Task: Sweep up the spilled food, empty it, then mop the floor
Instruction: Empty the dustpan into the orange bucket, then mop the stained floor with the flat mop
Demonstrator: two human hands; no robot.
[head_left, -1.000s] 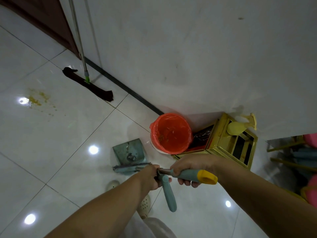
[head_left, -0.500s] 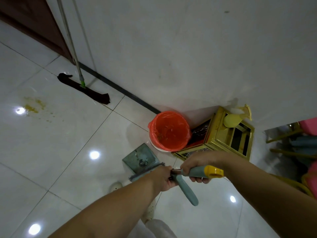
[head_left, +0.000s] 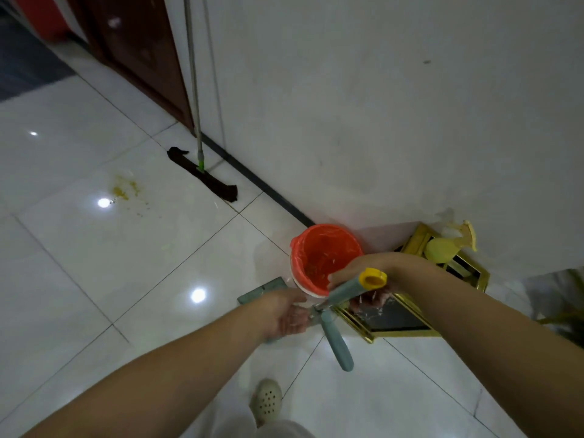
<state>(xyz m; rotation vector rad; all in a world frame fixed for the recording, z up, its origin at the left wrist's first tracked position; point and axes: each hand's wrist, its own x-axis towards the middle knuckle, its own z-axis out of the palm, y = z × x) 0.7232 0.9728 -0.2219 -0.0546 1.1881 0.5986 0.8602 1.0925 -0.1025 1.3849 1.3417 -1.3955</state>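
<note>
open tiled floor (head_left: 94, 279) lies left of your hands; wall close ahead. your left hand (head_left: 284, 314) grips the dustpan (head_left: 262, 292), right hand (head_left: 357, 273) clenched on the yellow-capped handle (head_left: 350, 289), beside the orange bin (head_left: 325, 257).

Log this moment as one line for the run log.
left hand grips dustpan | right hand grips brush handle | bin beside | stain unmopped

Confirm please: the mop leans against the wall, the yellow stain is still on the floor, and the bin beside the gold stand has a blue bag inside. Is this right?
Not quite. In the head view the bag lining the bin is orange-red, not blue. The rest holds: the mop leans against the wall, the yellow stain is on the floor, and the bin sits beside the gold stand.
</note>
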